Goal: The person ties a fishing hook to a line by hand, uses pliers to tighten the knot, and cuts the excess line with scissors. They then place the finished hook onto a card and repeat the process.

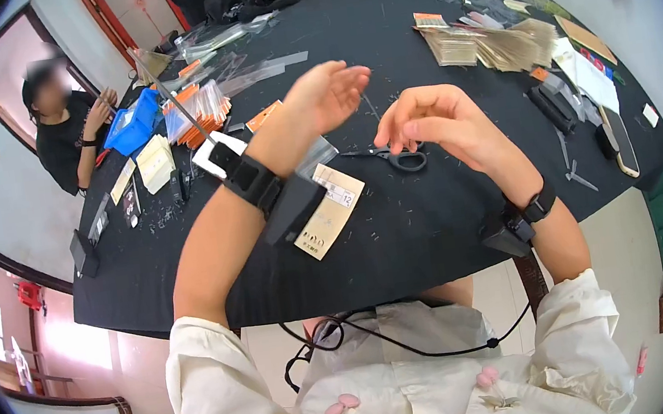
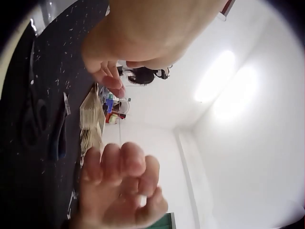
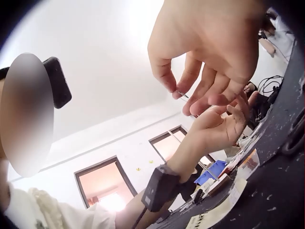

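Both hands are raised over the black table, facing each other. A thin, pale thread-like strand (image 2: 120,125) runs straight between them in the left wrist view. My left hand (image 1: 328,97) has its fingertips at the upper end of the strand, fingers only slightly bent. With thumb and forefinger, my right hand (image 1: 444,123) pinches a small silvery tip (image 3: 182,94); its other fingers curl loosely. Below the right hand lie black-handled scissors (image 1: 407,161). Beside them is a blue-handled tool (image 2: 61,131). A beige card (image 1: 330,210) with a white label lies under the left wrist.
Stacks of beige cards (image 1: 494,46) stand at the back right. Orange-topped packets (image 1: 204,111) and a blue bin (image 1: 132,122) are at the left, where another person sits. A phone (image 1: 620,140) rests near the right edge. A black cable (image 1: 415,351) hangs across the lap.
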The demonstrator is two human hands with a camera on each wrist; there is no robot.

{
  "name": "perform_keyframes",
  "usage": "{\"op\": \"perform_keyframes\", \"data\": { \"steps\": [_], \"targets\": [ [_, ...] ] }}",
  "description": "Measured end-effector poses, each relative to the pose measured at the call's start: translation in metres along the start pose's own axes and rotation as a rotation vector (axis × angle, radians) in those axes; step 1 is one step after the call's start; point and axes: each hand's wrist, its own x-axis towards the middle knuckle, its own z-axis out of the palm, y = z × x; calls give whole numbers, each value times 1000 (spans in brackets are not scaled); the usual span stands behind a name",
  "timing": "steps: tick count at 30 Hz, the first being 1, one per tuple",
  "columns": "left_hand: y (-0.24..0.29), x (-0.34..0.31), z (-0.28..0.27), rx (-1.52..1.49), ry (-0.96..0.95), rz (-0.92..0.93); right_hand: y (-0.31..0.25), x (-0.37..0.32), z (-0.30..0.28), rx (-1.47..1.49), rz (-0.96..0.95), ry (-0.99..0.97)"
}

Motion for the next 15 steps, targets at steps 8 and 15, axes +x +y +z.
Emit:
{"op": "perform_keyframes", "data": {
  "steps": [8,15],
  "targets": [
    [9,-2,-39,191,88,105,3,-7,11,0,5,-232],
    [9,-63,-56,441,15,308,-5,-5,26,-163,91,-351]
  ]
}}
